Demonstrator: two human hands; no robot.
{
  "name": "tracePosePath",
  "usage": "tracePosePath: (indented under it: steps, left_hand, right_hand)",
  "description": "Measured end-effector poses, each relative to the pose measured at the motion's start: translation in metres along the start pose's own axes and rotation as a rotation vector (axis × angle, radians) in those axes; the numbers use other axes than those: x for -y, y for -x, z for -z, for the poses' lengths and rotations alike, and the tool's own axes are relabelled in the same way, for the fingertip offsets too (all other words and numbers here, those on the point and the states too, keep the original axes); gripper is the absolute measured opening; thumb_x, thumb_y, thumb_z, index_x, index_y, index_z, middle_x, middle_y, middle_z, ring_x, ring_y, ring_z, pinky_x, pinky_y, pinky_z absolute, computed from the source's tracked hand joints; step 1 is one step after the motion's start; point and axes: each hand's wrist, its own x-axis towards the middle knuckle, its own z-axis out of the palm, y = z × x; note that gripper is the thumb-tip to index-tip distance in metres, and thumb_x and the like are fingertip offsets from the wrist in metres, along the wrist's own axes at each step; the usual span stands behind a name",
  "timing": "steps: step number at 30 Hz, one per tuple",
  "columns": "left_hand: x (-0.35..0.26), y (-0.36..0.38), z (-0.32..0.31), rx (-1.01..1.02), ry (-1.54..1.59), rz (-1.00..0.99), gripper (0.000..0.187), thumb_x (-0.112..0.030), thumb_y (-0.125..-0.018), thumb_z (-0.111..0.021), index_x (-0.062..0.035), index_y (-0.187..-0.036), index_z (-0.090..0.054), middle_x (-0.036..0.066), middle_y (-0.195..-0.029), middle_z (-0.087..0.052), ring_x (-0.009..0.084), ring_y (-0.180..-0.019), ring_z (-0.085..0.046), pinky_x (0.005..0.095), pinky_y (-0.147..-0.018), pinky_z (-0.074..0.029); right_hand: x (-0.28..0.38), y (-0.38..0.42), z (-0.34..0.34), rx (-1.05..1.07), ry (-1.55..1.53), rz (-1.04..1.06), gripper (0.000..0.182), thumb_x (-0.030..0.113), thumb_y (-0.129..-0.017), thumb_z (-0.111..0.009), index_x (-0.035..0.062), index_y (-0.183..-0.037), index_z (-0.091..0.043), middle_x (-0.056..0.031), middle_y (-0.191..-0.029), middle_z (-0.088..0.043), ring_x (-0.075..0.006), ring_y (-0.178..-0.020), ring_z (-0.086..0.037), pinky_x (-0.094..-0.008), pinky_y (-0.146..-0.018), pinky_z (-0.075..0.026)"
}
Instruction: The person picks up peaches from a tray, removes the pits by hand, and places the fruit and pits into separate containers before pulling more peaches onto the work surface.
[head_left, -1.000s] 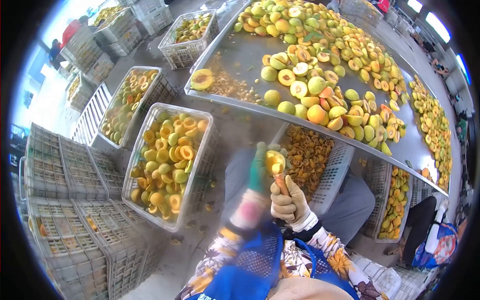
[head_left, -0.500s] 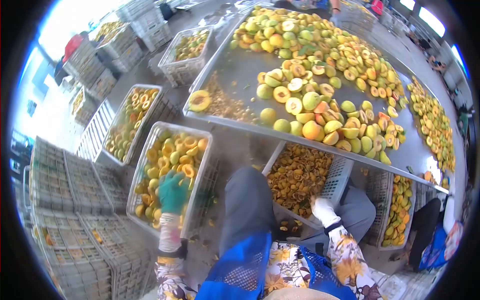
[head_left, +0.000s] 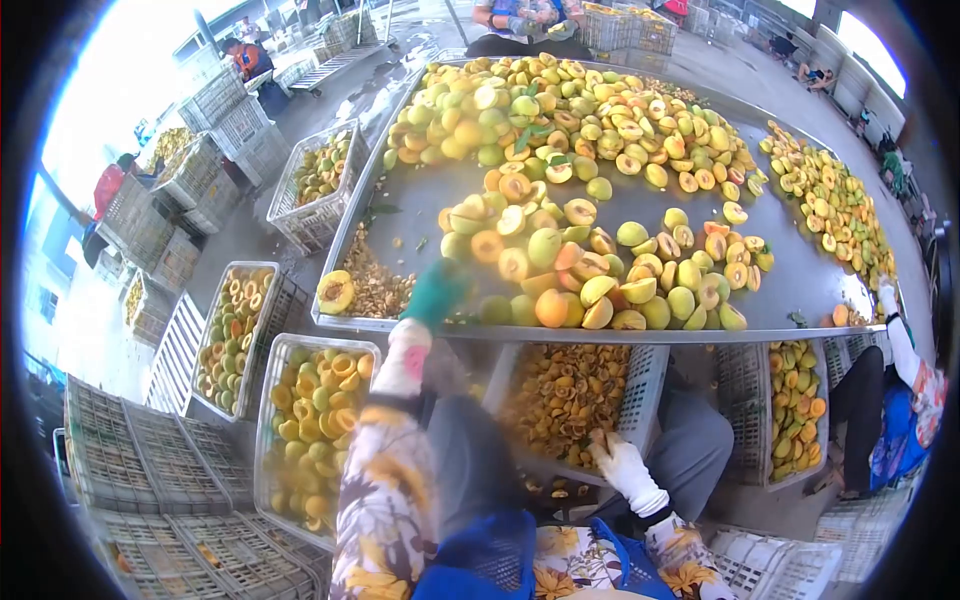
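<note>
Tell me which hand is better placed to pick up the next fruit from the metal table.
Left. The left hand is raised at the metal table edge beside the fruit pile; the right hand sits low by the crate of pits.

My left hand [head_left: 436,292] wears a teal-green glove, my right hand [head_left: 620,462] a cream-white one. Sleeves [head_left: 385,500]: white with yellow-orange floral print. Apron [head_left: 480,560] bright blue. Fruit [head_left: 560,270] on the grey steel table [head_left: 800,290] runs yellow, green, orange. Pits in the white crate [head_left: 650,385] look brownish-orange.
</note>
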Motion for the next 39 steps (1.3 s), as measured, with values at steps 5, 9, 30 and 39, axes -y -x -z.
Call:
tracePosePath:
  steps: [5, 9, 30, 39]
  left_hand:
    - [-0.064, 0.143, 0.017, -0.005, 1.455, 0.009, 0.038, -0.034, -0.09, -0.057, -0.0007, -0.108, -0.059, 0.014, -0.093, -0.064, 0.0274, -0.08, -0.063, 0.0388, -0.072, -0.055]
    - [-0.044, 0.191, -0.018, 0.336, 1.918, 0.168, 0.04, -0.042, -0.092, -0.055, -0.0035, -0.1, -0.062, 0.011, -0.093, -0.063, 0.0254, -0.084, -0.061, 0.0396, -0.078, -0.054]
    - [-0.104, 0.259, -0.062, -0.261, 1.345, 0.295, 0.035, -0.035, -0.095, -0.053, -0.0002, -0.098, -0.058, 0.01, -0.082, -0.061, 0.0189, -0.073, -0.059, 0.0301, -0.068, -0.05]
    - [-0.105, 0.252, -0.081, -0.422, 1.161, 0.25, 0.02, -0.021, -0.092, -0.056, -0.0022, -0.094, -0.06, 0.009, -0.082, -0.061, 0.0133, -0.067, -0.058, 0.0248, -0.06, -0.049]
  right_hand:
    - [0.03, -0.004, 0.011, -0.141, -0.285, 0.109, 0.024, 0.024, -0.091, -0.055, 0.0009, -0.099, -0.058, -0.0271, -0.085, -0.062, -0.0465, -0.083, -0.059, -0.0491, -0.067, -0.047]
    - [0.093, -0.007, 0.018, -0.315, -0.309, 0.409, 0.032, 0.029, -0.098, -0.049, -0.0013, -0.105, -0.054, -0.0127, -0.067, -0.056, -0.0256, -0.055, -0.055, -0.0363, -0.052, -0.044]
    - [0.155, 0.042, -0.004, -0.223, -0.081, 0.406, 0.028, 0.024, -0.094, -0.052, -0.0011, -0.081, -0.05, -0.024, -0.057, -0.056, -0.0414, -0.055, -0.059, -0.0481, -0.049, -0.045]
    - [0.149, 0.039, -0.006, -0.177, -0.043, 0.397, 0.025, 0.017, -0.095, -0.05, -0.0022, -0.079, -0.049, -0.0269, -0.059, -0.054, -0.0426, -0.058, -0.059, -0.0454, -0.047, -0.043]
